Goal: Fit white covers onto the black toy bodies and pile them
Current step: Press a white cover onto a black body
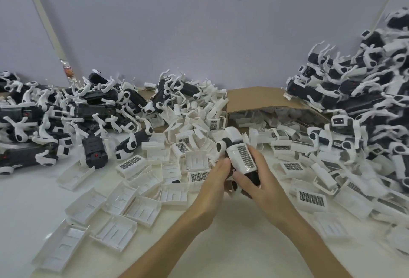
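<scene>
Now my left hand and right hand hold one toy over the table, fingers clamped on its black body and white cover, loose covers below.

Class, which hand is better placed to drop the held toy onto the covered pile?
Right, probably: the right hand grips the toy, and the covered pile rises on that side.

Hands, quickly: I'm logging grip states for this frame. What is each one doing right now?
Left hand: holds the covered toy, thumb against its side.
Right hand: grips the same toy at its black lower end.
</scene>
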Tool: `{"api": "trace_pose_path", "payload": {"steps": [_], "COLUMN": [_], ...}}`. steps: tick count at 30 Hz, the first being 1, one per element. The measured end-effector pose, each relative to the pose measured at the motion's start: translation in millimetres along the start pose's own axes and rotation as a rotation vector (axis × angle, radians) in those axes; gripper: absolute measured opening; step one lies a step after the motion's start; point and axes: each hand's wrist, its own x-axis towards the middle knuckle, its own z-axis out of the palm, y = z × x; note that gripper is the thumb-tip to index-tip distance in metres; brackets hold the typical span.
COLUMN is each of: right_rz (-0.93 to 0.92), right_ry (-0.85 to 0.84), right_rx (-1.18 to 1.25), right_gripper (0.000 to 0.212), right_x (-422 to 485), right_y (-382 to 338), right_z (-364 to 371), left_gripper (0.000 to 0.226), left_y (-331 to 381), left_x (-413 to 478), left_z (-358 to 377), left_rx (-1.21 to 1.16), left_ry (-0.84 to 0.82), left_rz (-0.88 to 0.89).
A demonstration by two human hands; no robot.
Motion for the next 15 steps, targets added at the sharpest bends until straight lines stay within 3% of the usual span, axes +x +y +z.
{"api": "trace_pose_path", "payload": {"steps": [3,9,15], "right_rz": [-0.025,-0.028,-0.067], "right_ry": [0.024,0.031,0.091], "right_rx": [-0.096,-0.155,-0.201], "right_gripper": [0.059,0.087,0.086], "right_x": [1,1,1], "right_y": [-2,6,9], "right_z": [-4,0,-2], "left_gripper": [0.038,0.028,0.044], "left_y": [3,1,-4], "left_x": [0,-2,0], "left_z": [-3,-2,-4], "left_rx": [0.053,0.090,0.130], "left_ry": [-0.024,-0.048,-0.080], "left_rz": [0.043,0.087,0.088]}}
